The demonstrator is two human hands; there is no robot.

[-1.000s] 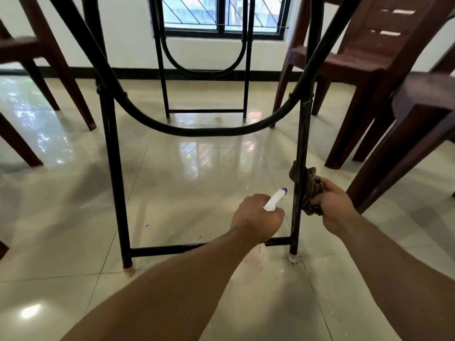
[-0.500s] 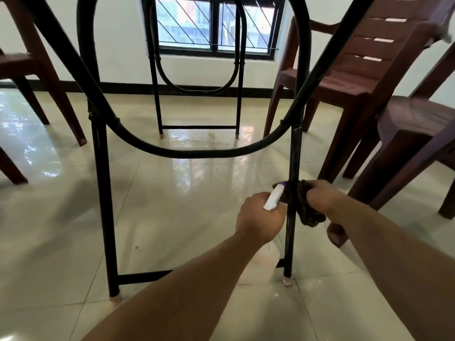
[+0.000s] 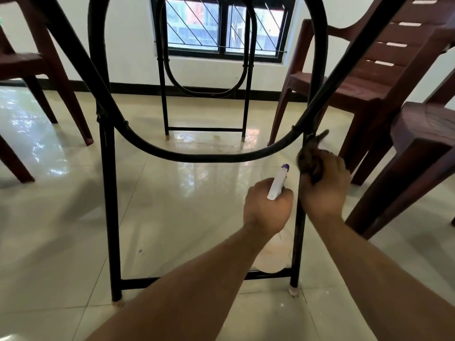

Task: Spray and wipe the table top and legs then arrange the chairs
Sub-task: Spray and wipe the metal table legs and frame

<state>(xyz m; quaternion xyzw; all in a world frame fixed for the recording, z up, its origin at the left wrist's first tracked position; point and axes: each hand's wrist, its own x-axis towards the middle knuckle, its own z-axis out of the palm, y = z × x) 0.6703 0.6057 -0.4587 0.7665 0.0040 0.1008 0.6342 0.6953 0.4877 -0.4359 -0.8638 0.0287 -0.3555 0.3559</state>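
R hand (image 3: pixel 325 190) is gripping a dark brown cloth (image 3: pixel 309 161), fingers (image 3: pixel 332 163) clenching it round the near right desk leg (image 3: pixel 296 254). It's high up, just under where the curved black brace (image 3: pixel 209 157) is joining that leg. A bit of cloth is sticking up past the joint.

L hand (image 3: pixel 268 209) is sitting just beside it, on the leg's inner side. Its fingers are curling round a white spray bottle (image 3: pixel 277 184) w/ purple nozzle pointing up & away.

Near left leg (image 3: pixel 109 205) & low crossbar (image 3: pixel 138 283) are standing on the glossy tiled floor (image 3: pixel 184 217). The far leg frame (image 3: pixel 165 94) is standing below the window (image 3: pixel 226 28).

A slatted brown chair (image 3: pixel 364 77) & a nearer brown chair (image 3: pixel 423 143) are sitting at right, and another chair (image 3: pixel 32 62) at left.
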